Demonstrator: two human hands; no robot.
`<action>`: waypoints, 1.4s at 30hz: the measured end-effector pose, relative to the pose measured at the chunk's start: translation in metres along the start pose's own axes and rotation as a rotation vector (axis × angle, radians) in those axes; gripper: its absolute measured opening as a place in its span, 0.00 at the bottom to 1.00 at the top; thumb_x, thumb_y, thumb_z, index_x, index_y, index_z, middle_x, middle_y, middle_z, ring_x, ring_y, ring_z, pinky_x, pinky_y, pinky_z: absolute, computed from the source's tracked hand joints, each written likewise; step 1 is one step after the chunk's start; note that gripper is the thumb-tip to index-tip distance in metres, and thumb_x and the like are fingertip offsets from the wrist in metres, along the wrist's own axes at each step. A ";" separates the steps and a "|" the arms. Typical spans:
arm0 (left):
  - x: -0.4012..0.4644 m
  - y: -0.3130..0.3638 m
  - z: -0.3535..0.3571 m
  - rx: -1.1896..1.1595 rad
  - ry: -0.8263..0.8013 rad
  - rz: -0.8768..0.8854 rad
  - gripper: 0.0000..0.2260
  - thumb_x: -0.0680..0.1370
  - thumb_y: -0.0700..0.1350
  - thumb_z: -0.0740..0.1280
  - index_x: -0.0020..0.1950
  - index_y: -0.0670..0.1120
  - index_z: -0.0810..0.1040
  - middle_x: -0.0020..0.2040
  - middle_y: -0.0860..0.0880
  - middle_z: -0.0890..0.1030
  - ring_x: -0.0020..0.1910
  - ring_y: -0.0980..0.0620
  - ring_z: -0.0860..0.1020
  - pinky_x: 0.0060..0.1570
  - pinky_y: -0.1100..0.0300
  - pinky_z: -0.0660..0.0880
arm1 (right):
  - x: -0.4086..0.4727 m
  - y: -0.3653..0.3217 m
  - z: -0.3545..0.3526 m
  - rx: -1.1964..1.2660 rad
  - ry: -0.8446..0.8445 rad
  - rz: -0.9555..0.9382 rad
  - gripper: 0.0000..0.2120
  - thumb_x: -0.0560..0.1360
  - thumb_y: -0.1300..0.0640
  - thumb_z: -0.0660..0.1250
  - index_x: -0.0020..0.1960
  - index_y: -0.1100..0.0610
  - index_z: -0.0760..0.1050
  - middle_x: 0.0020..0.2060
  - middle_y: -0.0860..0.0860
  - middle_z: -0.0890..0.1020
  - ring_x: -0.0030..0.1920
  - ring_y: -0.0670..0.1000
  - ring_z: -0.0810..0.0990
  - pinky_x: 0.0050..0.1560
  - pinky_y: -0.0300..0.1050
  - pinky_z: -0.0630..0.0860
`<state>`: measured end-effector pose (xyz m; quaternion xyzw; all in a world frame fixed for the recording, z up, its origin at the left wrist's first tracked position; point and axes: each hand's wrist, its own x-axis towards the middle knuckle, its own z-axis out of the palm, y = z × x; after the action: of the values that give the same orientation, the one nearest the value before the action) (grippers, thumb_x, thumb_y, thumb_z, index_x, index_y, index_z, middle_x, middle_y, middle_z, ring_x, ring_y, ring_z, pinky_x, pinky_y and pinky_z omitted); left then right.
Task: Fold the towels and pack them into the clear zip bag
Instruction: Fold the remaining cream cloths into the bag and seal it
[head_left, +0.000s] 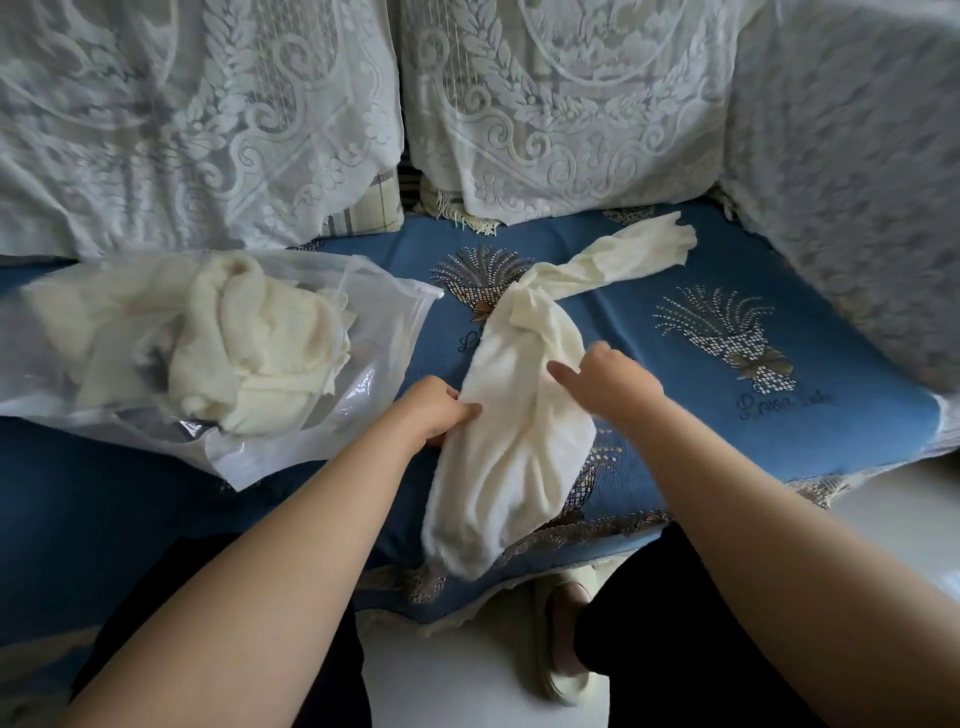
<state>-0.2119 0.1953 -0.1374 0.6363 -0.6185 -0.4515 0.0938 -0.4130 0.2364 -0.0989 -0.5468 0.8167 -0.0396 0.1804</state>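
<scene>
Blue sofa cover (675, 260) carries clear zip bag (291, 441), already holding cream towels. Loose towel (519, 441) lies beside it, bunched. Left hand (436, 410) pinches its edge; right hand (608, 379) rests on it, fingers relaxed. Recommend flattening before folding.

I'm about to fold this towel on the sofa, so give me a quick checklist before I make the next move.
1. Left hand has a grip on the towel edge: ok.
2. Right hand has a grip: not ok, its fingers only rest on the cloth.
3. Towel spread flat: not ok, it is bunched, with a twisted tail toward the back cushions.
4. Room on the blue seat cover to spread it: ok.
5. Clear zip bag within reach at the left: ok, crumpled towels already inside.
6. Bag mouth open: cannot tell.
</scene>
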 end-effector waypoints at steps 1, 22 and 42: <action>0.000 -0.001 0.000 -0.031 0.008 -0.018 0.11 0.74 0.50 0.70 0.40 0.43 0.75 0.40 0.45 0.78 0.38 0.45 0.76 0.47 0.51 0.79 | 0.008 0.005 0.001 0.066 -0.104 0.060 0.30 0.75 0.36 0.58 0.54 0.64 0.72 0.41 0.55 0.79 0.42 0.58 0.79 0.42 0.49 0.75; -0.128 0.054 -0.113 -0.690 1.017 0.870 0.03 0.78 0.45 0.67 0.46 0.54 0.75 0.36 0.58 0.76 0.37 0.63 0.75 0.43 0.67 0.72 | -0.097 0.040 -0.109 1.662 0.179 -0.560 0.13 0.76 0.67 0.61 0.50 0.56 0.83 0.40 0.50 0.85 0.40 0.47 0.82 0.49 0.41 0.79; -0.110 0.029 -0.102 0.072 0.685 0.681 0.04 0.77 0.42 0.66 0.43 0.48 0.75 0.45 0.54 0.75 0.33 0.58 0.74 0.39 0.60 0.69 | -0.066 0.073 -0.088 0.880 0.657 -0.312 0.05 0.76 0.59 0.66 0.43 0.51 0.77 0.39 0.43 0.75 0.37 0.44 0.72 0.39 0.39 0.71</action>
<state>-0.1428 0.2403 -0.0080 0.5127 -0.7402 -0.1380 0.4126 -0.4850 0.3142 -0.0192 -0.4932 0.6462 -0.5700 0.1199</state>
